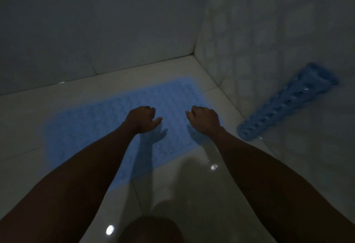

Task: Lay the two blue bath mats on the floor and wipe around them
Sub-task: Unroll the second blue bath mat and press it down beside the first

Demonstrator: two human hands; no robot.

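Observation:
One blue bath mat (92, 125) lies flat on the pale tiled floor, reaching toward the corner of the room. A second blue mat (286, 102) stands folded or rolled, leaning against the right wall with its lower end on the floor. My left hand (142, 118) hovers over the flat mat's near right part, fingers curled, holding nothing. A little to its right my right hand (205, 118) is over the same mat's right edge, also curled and empty. The light is dim.
Tiled walls (249, 41) meet in a corner behind the flat mat. The glossy floor (192, 194) in front of me shows wet-looking highlights. My knee (151, 230) is at the bottom edge.

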